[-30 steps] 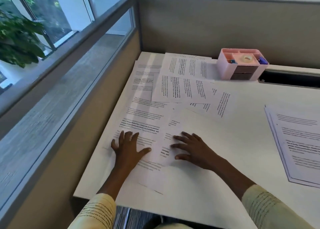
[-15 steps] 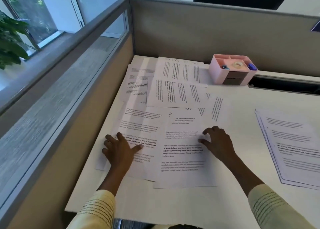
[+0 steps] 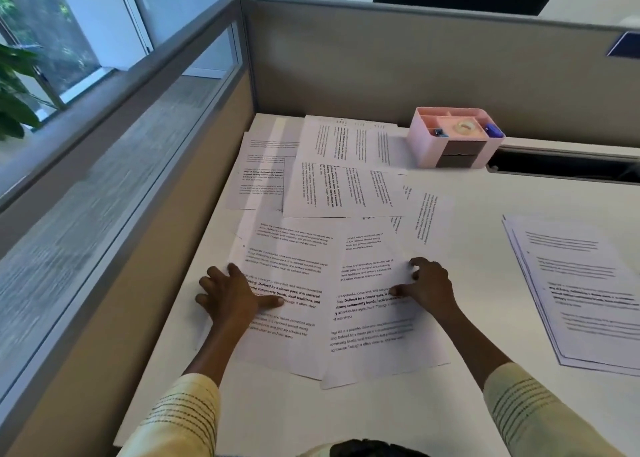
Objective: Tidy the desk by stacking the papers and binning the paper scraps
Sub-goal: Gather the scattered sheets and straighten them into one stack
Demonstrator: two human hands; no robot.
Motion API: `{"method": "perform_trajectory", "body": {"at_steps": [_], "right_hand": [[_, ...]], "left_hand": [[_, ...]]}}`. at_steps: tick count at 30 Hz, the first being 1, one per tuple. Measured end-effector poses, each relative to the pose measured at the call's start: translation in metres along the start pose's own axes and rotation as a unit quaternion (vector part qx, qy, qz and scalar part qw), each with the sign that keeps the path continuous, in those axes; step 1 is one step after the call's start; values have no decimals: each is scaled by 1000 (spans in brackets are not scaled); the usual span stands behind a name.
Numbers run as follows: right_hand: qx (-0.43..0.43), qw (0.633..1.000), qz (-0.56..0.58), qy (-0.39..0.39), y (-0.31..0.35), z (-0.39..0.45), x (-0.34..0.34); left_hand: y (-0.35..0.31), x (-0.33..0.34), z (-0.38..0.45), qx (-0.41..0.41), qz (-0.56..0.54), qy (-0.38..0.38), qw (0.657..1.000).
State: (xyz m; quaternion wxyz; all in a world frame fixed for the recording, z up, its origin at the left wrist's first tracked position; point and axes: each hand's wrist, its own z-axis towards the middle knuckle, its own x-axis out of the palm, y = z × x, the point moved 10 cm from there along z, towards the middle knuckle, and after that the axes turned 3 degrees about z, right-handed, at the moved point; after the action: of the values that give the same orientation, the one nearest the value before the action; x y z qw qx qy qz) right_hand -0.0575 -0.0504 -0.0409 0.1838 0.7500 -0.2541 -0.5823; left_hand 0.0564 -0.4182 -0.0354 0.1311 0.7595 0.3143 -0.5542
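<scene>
Several printed sheets lie scattered over the left half of the white desk. My left hand rests flat, fingers spread, on the left edge of a near sheet. My right hand has its fingertips pressed on the right edge of the overlapping sheet beside it. More loose sheets lie farther back toward the corner. A neat stack of papers sits at the right. No paper scraps are in view.
A pink desk organiser with tape and small items stands at the back by the grey partition. A dark cable slot runs along the back right. The glass partition borders the desk's left side.
My right hand slid the overlapping sheet rightward and turned it straighter, moving from its left part to its right edge. My left hand stayed on the left sheet. The camera tilted up slightly.
</scene>
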Motion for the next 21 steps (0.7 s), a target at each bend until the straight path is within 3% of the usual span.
{"method": "perform_trajectory", "body": {"at_steps": [6,8,10,13,18,21], "right_hand": [[-117,987,-34,103,23,12,-1],[-118,990,28,70,19,17,-16],[-97,993,68,-21,10,19,-41],[-63,992,-15,-110,10,1,-58],[-71,967,-245,4,23,-33,3],[-107,961,-250,54,29,-33,22]], "left_hand": [[-19,0,6,54,-5,21,998],[-21,-1,7,58,-21,23,998],[-21,-3,8,49,-47,19,998],[-19,-6,14,34,-62,22,997],[-19,-3,26,25,-76,46,996],[-23,-5,24,29,-56,41,997]]}}
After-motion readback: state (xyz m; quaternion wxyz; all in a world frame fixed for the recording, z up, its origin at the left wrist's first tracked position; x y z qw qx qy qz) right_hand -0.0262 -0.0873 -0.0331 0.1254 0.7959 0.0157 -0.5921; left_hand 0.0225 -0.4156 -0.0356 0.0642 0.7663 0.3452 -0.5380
